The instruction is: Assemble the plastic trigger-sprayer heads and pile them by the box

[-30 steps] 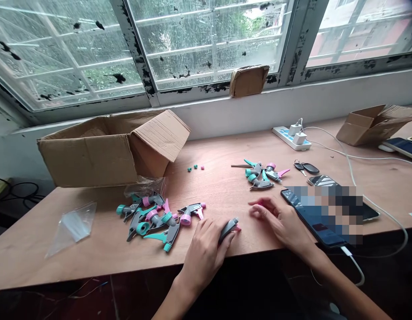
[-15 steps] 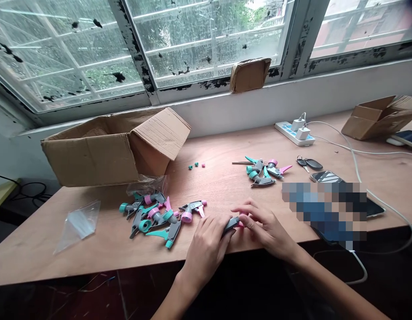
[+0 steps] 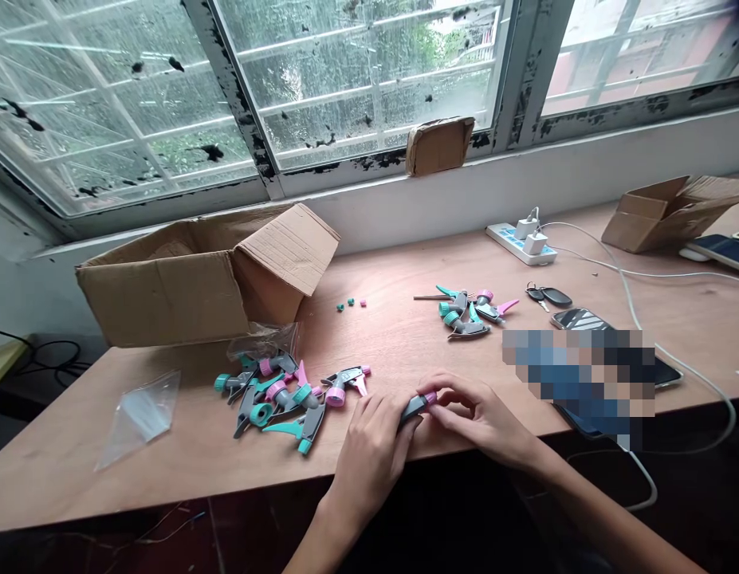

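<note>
My left hand [image 3: 372,450] grips a grey spray-trigger head [image 3: 414,408] low over the front edge of the wooden table [image 3: 398,351]. My right hand [image 3: 473,414] meets it from the right, its fingertips pinching the small pink nozzle cap [image 3: 430,398] at the head's tip. Just left of my hands lies a pile of several grey, teal and pink trigger heads [image 3: 285,391]. A smaller group of trigger heads [image 3: 468,309] rests farther back, right of centre.
An open cardboard box [image 3: 207,275] lies on its side at the back left, an empty plastic bag [image 3: 139,414] in front of it. Tiny teal and pink caps [image 3: 351,303], keys [image 3: 545,296], phones [image 3: 590,375], a power strip [image 3: 521,243] with cables and another box [image 3: 668,211] occupy the right.
My right hand moved left from beside the phone to the trigger head and now pinches its pink tip. My left hand kept hold of the grey head.
</note>
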Demonstrator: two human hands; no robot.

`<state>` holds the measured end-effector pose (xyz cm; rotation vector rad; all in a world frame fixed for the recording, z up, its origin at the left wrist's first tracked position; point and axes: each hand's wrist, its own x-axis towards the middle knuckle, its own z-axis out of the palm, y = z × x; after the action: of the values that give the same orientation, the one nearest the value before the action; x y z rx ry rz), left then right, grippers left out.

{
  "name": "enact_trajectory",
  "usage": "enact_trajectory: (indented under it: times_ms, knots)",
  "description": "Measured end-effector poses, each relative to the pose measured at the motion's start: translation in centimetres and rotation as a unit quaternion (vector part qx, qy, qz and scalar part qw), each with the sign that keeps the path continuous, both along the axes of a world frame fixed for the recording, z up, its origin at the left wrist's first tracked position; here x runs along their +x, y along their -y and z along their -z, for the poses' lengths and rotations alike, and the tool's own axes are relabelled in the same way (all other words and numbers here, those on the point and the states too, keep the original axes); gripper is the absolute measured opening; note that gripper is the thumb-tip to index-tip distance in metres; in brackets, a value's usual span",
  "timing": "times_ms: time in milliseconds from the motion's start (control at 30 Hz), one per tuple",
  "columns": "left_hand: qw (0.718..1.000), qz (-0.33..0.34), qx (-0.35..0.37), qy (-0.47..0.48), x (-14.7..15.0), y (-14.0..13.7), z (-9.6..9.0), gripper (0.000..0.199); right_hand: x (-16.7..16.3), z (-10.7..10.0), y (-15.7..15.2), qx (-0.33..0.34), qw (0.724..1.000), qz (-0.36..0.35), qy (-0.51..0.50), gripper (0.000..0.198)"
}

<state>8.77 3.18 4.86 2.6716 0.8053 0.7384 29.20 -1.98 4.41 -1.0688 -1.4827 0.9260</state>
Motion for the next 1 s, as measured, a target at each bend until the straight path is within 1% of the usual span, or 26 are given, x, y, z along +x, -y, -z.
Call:
enact_trajectory:
  times_ms: [100,200,267,367,467,600,667,767,867,1000]
  knots:
    - [1.0,-0.001,0.001,0.002,0.0,0.0,-0.1,0.024,0.2,-0.2,0.2,-0.011,1.0,-0.016,0.0,0.022]
    - [1.0,0.003,0.013,0.006,0.0,0.0,-0.1,0.025,0.1,0.0,0.2,0.001,1.0,-0.016,0.007,0.024]
    - [1.0,0.004,0.021,0.009,0.0,0.0,-0.1,0.025,0.0,0.3,0.2,-0.001,1.0,0.0,0.006,0.027]
    - [1.0,0.002,0.024,0.008,0.1,0.0,0.0,0.023,-0.1,0.9,0.2,-0.024,0.999,0.037,-0.007,0.03]
    - [1.0,0.001,0.021,0.004,0.1,0.0,0.1,0.021,-0.2,1.3,0.2,-0.03,0.998,0.047,-0.015,0.024]
    - [1.0,-0.002,0.027,0.005,0.0,0.0,0.1,0.022,-0.2,1.2,0.2,0.004,0.999,0.036,-0.039,0.018]
    - [1.0,0.0,0.029,0.01,0.0,0.1,0.1,0.024,-0.2,1.2,0.2,0.018,0.998,0.03,-0.046,0.017]
    - [1.0,0.004,0.028,0.01,0.0,0.1,0.0,0.024,-0.3,1.4,0.3,0.002,0.998,0.034,-0.05,0.021]
    - [1.0,0.004,0.025,0.007,0.1,0.1,0.0,0.022,-0.4,1.4,0.3,-0.009,0.999,0.039,-0.031,0.024]
    - [1.0,0.003,0.025,0.006,0.0,0.1,-0.1,0.022,-0.3,1.0,0.0,0.018,0.999,0.04,0.016,0.025]
